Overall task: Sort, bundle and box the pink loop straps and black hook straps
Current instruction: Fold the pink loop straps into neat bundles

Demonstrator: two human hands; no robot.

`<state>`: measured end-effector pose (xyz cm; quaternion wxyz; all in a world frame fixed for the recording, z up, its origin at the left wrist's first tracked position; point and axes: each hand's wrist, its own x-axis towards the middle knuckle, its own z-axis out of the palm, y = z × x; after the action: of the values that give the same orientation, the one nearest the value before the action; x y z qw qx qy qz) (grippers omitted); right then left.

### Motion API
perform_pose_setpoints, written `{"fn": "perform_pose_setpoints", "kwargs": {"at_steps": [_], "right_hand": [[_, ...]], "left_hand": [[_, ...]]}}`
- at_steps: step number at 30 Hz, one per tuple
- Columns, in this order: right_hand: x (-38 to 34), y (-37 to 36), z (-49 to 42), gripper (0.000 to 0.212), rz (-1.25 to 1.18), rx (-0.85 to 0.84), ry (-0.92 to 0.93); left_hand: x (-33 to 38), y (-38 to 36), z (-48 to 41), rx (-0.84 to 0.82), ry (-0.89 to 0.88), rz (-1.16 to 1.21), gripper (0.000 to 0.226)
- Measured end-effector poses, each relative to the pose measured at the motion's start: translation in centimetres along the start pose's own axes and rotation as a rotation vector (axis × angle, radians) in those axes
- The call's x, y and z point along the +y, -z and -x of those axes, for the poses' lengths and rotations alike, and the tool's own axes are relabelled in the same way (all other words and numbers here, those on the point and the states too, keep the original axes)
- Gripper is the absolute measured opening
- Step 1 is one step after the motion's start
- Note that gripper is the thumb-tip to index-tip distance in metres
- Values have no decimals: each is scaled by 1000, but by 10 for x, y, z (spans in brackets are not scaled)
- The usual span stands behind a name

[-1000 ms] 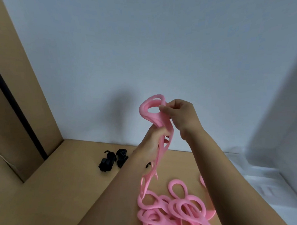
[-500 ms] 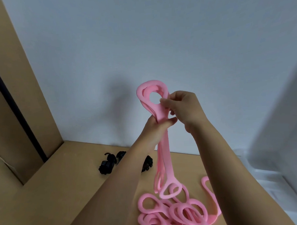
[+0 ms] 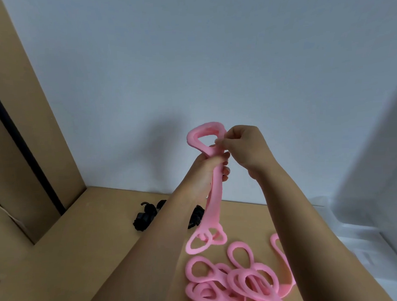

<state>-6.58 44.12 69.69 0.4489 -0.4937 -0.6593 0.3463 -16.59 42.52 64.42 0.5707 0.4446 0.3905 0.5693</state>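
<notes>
Your left hand [image 3: 208, 170] grips the hanging bunch of pink straps [image 3: 214, 195] (more lie below your arms) while your right hand [image 3: 245, 146] pinches their top loop.

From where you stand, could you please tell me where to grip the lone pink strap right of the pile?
I'd pinch the strap at its far loop, from above: that end lies flat on the table, clear of the pile; the near end runs into it.

The pink loop straps [image 3: 214, 196] look matt and rubbery-soft; the tabletop [image 3: 88, 246] is smooth, matt brown board.
</notes>
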Motion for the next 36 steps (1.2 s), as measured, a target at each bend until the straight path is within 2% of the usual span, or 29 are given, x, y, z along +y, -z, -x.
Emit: {"fn": "perform_pose_setpoints", "kwargs": {"at_steps": [3, 7, 9, 12, 15, 19, 22, 26, 29, 33, 36], "right_hand": [[5, -3, 2, 14, -52, 11, -11], [23, -4, 5, 18, -109, 125, -16], [37, -4, 9, 21, -130, 96, -69], [63, -9, 20, 27, -169, -4, -166], [101, -14, 27, 30, -178, -32, -251], [184, -21, 43, 23, 79, -19, -437], [232, -30, 59, 14, 216, -102, -603], [257, -38, 70, 24, 499, -237, -638], [269, -34, 79, 32, 729, -278, -633], [276, -28, 90, 21, 789, -270, -631], [278, -24, 87, 14, 716, -280, -709]], "left_hand": [[-2, 1, -1, 13, -14, -19, 14], [-5, 4, -1, 27, 13, 4, 24], [-10, 6, 0, 68, 46, -21, 30], [-28, 7, 5, 107, 103, -132, 13], [-55, 12, 11, 176, 187, -136, 15], [-94, 28, 20, 239, 330, -95, 24], [-121, 35, 27, 262, 424, -78, 26], [-144, 37, 35, 248, 505, -93, 22], [-156, 35, 40, 235, 555, -120, 22], [-167, 31, 43, 256, 600, -121, 22], [-169, 30, 44, 255, 614, -144, 22]]}}
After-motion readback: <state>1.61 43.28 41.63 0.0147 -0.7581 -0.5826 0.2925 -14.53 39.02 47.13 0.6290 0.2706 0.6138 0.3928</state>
